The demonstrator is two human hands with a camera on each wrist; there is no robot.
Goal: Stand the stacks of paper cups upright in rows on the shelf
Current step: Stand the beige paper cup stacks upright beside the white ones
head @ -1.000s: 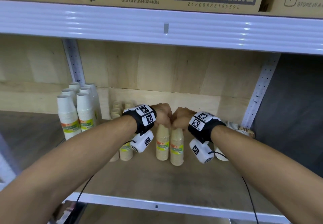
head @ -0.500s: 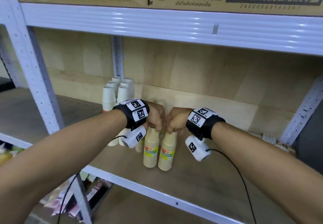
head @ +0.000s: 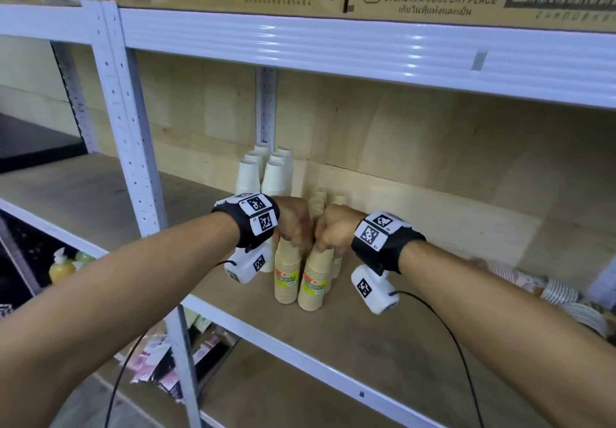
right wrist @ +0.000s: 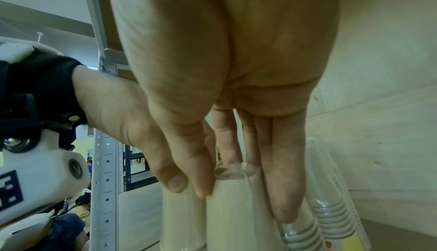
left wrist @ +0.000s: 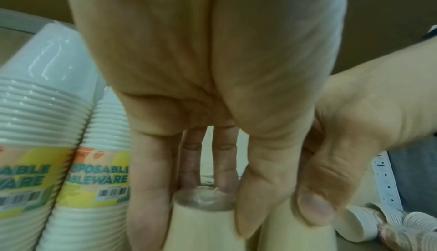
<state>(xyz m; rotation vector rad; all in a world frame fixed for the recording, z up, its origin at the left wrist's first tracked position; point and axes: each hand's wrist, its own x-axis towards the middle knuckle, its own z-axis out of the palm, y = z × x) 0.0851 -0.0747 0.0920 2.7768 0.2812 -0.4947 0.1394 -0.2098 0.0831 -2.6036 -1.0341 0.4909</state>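
2 beige cup stacks stand upright, narrow ends up, on a wooden shelf [head: 383,337] in white steel racking. The left hand [head: 293,224] grips the top of the left beige stack [head: 286,274]; the right hand [head: 333,227] grips the right beige stack [head: 313,286]. Ribbed white stacks [head: 266,174] stand behind the fingers.

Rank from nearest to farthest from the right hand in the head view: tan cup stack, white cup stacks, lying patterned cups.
1. Tan cup stack, in the right hand's grip.
2. White cup stacks, back left.
3. Lying patterned cups, far right.
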